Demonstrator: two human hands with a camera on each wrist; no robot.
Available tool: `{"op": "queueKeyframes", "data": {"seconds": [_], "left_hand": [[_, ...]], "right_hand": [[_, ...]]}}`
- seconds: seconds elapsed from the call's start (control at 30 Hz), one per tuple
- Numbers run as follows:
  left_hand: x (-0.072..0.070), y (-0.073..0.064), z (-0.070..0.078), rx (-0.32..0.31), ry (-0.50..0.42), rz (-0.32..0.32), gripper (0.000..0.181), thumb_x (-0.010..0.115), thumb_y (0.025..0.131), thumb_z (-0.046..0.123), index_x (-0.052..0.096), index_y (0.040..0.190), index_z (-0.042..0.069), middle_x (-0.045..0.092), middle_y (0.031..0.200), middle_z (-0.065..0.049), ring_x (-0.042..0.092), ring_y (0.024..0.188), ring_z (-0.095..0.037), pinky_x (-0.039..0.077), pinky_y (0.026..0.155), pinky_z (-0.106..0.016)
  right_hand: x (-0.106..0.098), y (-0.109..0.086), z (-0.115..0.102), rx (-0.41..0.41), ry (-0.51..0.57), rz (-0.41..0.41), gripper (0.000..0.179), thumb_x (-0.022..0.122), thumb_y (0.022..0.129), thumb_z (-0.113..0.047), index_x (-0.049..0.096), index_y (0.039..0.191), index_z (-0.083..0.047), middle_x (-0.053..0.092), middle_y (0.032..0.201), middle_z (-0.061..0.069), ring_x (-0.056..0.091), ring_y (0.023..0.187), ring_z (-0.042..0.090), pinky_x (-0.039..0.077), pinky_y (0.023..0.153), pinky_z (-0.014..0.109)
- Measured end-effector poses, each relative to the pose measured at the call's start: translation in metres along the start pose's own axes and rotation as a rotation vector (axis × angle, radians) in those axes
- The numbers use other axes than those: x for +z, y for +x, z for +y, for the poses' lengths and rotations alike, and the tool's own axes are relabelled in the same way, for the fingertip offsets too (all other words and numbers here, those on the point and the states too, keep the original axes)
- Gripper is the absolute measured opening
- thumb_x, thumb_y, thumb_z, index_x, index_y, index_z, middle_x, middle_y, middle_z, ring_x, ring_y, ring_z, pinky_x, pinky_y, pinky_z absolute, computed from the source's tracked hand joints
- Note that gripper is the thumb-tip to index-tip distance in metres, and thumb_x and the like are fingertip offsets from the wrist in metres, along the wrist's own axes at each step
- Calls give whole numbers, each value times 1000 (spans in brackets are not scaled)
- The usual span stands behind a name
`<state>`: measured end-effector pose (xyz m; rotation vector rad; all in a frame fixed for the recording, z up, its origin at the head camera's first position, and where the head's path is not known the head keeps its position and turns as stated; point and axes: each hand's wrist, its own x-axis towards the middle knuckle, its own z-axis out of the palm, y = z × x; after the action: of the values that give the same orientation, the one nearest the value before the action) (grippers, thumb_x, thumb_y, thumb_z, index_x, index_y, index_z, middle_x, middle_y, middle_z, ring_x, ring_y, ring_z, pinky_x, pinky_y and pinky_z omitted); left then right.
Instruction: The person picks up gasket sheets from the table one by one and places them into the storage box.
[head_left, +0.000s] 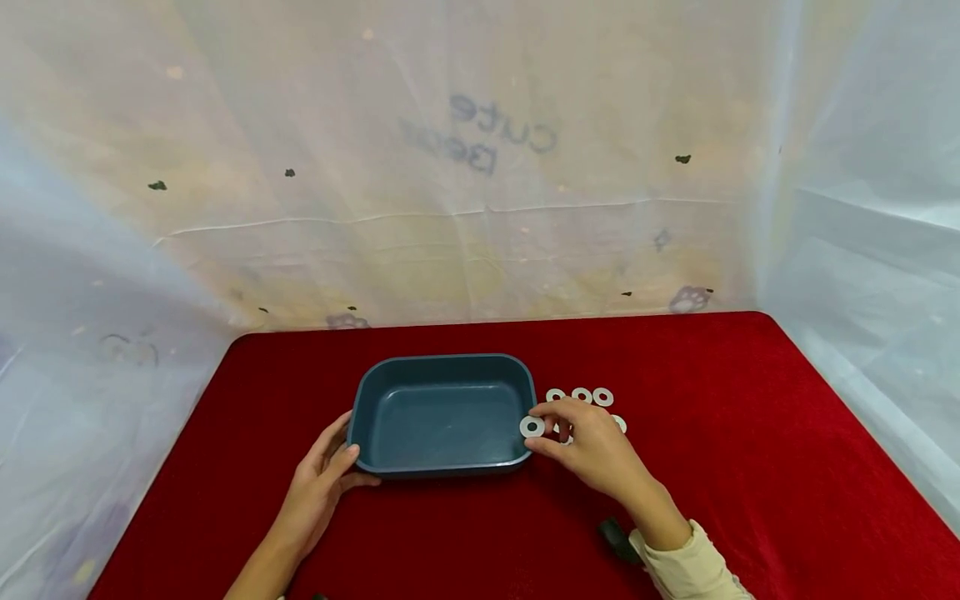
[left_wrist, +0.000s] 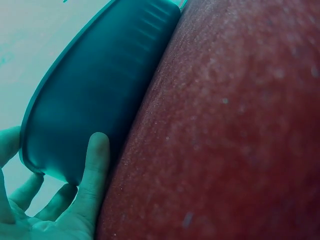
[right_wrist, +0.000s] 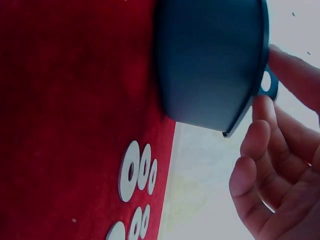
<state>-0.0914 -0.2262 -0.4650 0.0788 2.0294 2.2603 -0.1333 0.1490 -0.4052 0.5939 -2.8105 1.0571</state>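
A dark blue rectangular plastic basin (head_left: 442, 425) stands on the red cloth. My left hand (head_left: 318, 483) holds its front left corner, the thumb at the rim and the fingers (left_wrist: 95, 155) spread along the outer wall. My right hand (head_left: 592, 446) pinches a flat white washer (head_left: 532, 427) between thumb and forefinger at the basin's right rim. In the right wrist view this washer (right_wrist: 272, 92) stands on edge over the rim. Several more white washers (head_left: 603, 397) lie on the cloth right of the basin, some partly hidden by my right hand.
The red cloth (head_left: 697, 400) covers the table. Pale printed sheets hang as a back wall (head_left: 480, 267) and along the left and right sides. A small dark object (head_left: 618, 540) shows beside the right sleeve.
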Motion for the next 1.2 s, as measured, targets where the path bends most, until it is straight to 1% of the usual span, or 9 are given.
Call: {"op": "queueKeyframes", "data": {"seconds": [0.17, 0.37, 0.53, 0.67, 0.8, 0.87, 1.1, 1.2], "left_hand": [[-1, 0, 0, 18, -17, -5, 55, 42, 108, 14, 21, 159, 18, 31, 156, -10, 61, 117, -15, 60, 81, -40], [-2, 0, -1, 57, -27, 16, 53, 44, 107, 11, 26, 157, 13, 34, 155, -6, 61, 120, -13, 60, 81, -35], [-2, 0, -1, 73, -48, 32, 58, 47, 105, 6, 23, 158, 8, 39, 153, -1, 59, 121, -10, 59, 80, -32], [-3, -1, -1, 69, -60, 70, 63, 53, 101, 1, 22, 157, 4, 45, 148, 2, 58, 121, -7, 58, 80, -27], [-3, -1, 0, 60, -31, 120, 65, 58, 98, 0, 28, 155, 6, 49, 145, 6, 53, 124, -3, 54, 87, -18], [-2, -2, 0, 58, -16, 132, 65, 60, 97, -1, 30, 155, 6, 50, 144, 9, 52, 126, -2, 53, 89, -16], [-1, -3, 0, 72, 11, 108, 67, 60, 96, -3, 30, 155, 6, 49, 146, 8, 49, 129, -3, 51, 93, -16], [-1, -3, -1, 79, -7, 99, 62, 57, 99, -1, 31, 155, 6, 51, 145, 6, 52, 127, -4, 51, 91, -16]], "right_hand": [[3, 1, 0, 19, 14, 12, 31, 86, 78, -27, 74, 106, -24, 60, 79, -9, 53, 69, 7, 42, 57, 19], [4, 2, -1, 34, 36, 16, 32, 86, 78, -27, 74, 107, -22, 60, 78, -11, 54, 67, 6, 44, 56, 19], [5, 1, -1, 50, 54, 11, 33, 86, 78, -26, 75, 108, -21, 58, 76, -13, 52, 66, 2, 44, 55, 20], [5, 1, 0, 60, 64, 7, 33, 86, 78, -26, 75, 109, -22, 58, 76, -14, 52, 66, 2, 44, 55, 20], [5, 1, 0, 51, 74, 13, 32, 86, 78, -26, 75, 109, -22, 58, 77, -14, 53, 67, 2, 44, 56, 20], [5, 1, 0, 44, 77, 13, 32, 86, 78, -25, 75, 108, -21, 59, 77, -13, 53, 67, 2, 44, 56, 20], [5, 2, 0, 39, 84, 15, 33, 86, 78, -25, 75, 109, -19, 59, 77, -13, 53, 67, 3, 45, 57, 20], [6, 1, 0, 37, 81, 10, 36, 85, 79, -26, 74, 112, -15, 58, 78, -13, 54, 67, 3, 45, 56, 20]]}}
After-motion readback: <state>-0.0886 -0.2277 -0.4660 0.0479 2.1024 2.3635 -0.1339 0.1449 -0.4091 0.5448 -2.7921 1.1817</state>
